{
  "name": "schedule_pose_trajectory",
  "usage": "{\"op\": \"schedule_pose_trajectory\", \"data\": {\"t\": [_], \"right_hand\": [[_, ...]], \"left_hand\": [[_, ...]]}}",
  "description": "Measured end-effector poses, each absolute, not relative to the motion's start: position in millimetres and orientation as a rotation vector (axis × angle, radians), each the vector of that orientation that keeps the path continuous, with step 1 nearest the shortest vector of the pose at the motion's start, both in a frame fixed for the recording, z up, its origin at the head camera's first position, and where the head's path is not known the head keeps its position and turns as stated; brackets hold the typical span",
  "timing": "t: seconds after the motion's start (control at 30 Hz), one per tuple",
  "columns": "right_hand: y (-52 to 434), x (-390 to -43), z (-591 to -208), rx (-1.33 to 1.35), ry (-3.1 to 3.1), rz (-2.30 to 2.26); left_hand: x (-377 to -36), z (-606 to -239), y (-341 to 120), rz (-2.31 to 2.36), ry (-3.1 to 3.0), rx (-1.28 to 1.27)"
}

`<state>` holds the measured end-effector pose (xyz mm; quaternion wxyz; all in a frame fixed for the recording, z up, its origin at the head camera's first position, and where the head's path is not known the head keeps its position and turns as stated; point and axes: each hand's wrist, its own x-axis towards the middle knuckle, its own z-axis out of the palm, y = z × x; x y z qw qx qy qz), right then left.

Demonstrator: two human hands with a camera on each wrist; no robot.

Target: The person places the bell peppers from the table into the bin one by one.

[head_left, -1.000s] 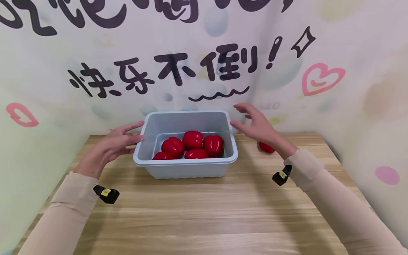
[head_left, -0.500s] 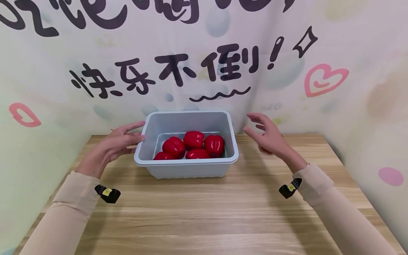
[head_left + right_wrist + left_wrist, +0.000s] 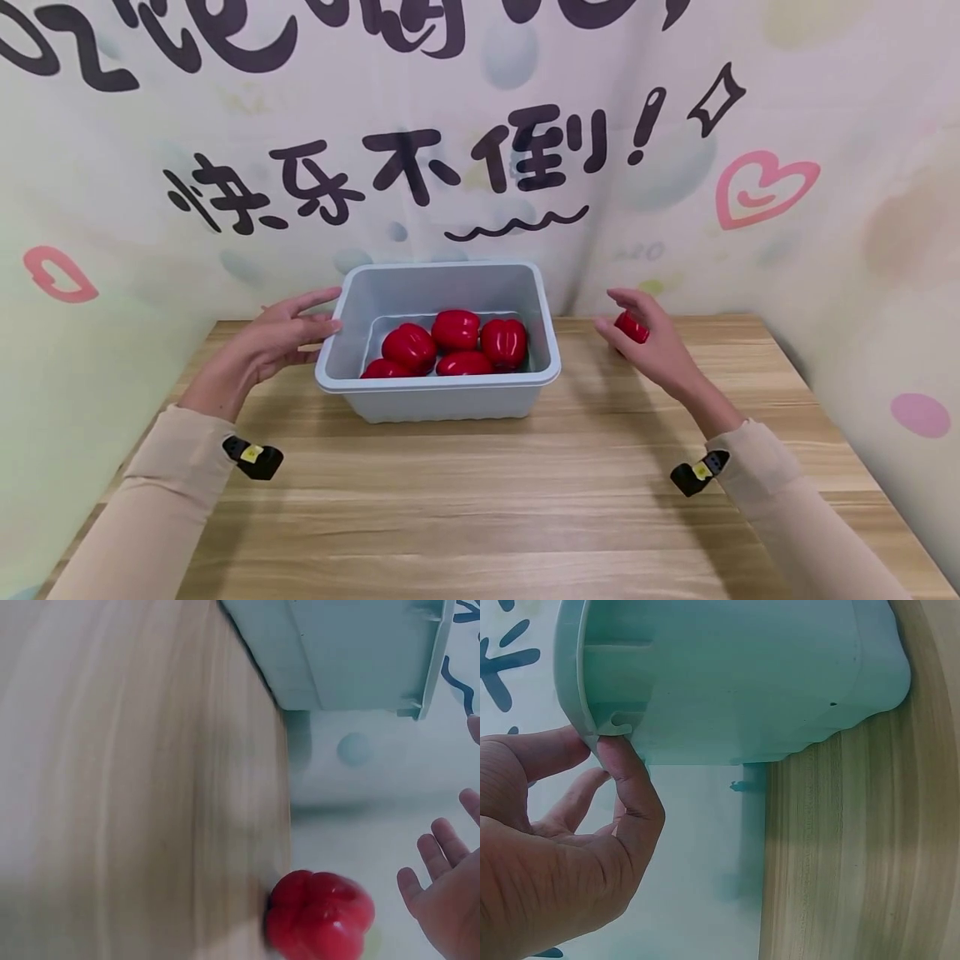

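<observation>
Red pepper [image 3: 632, 327] on table, right hand [image 3: 652, 342] beside

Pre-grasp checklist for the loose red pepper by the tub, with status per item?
1. Right hand open and next to the loose pepper: ok; fingers spread, not closed on it.
2. Pepper resting on the table: ok, at the back edge near the wall.
3. Left hand steadying the tub: ok; fingertips on its rim.
4. Room in the tub: ok; five peppers on its floor.
5. Path from pepper to tub clear: ok.
6. Pepper firmness: cannot tell.
</observation>
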<state>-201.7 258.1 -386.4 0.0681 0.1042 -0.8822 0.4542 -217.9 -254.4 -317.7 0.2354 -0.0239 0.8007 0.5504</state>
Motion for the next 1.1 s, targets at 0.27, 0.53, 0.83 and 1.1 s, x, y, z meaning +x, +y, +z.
{"op": "schedule_pose_trajectory", "data": {"t": [0.27, 0.53, 0.83, 1.1], "right_hand": [[280, -181, -396, 0.204, -2.622, 1.392], [298, -168, -411, 0.183, -2.566, 1.331], [317, -158, -425, 0.047, -2.538, 1.398], [321, -160, -439, -0.021, -2.548, 1.474]], "left_hand": [[-218, -318, -252, 1.519, 2.189, -0.058], [-218, -319, -254, 1.515, 2.191, -0.057], [-217, -319, -257, 1.509, 2.202, -0.051], [-218, -320, -257, 1.514, 2.195, -0.044]]}}
